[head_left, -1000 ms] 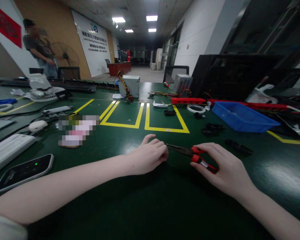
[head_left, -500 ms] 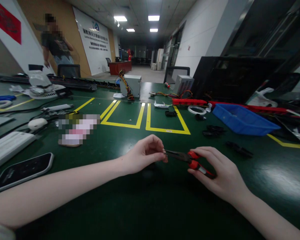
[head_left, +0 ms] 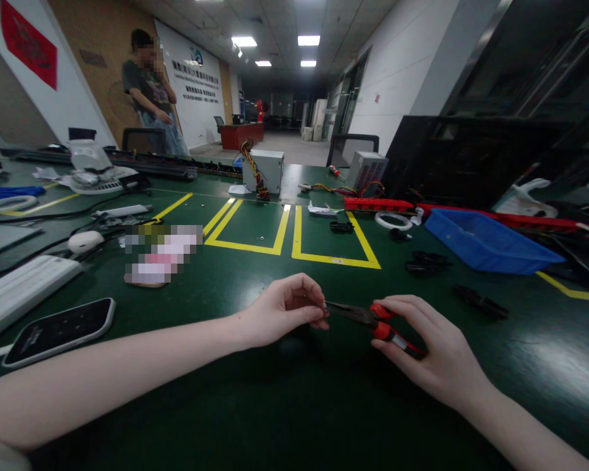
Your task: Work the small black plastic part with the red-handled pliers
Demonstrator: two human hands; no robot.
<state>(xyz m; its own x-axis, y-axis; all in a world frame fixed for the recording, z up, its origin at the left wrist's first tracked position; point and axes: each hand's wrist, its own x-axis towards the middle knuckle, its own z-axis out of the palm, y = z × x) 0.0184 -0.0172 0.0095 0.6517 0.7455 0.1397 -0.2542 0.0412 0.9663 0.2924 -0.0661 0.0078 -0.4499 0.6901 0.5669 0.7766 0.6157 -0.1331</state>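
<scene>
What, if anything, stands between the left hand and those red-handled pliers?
Nothing visible: the pliers, held in the right hand, reach up to the left hand. Whether their tips touch it is too small to tell.

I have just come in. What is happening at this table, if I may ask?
A person's right hand holds red-handled pliers that reach to the left hand, above the green table. Whether the left hand pinches anything is too small to tell. A blue tray sits farther off, to the right.
</scene>
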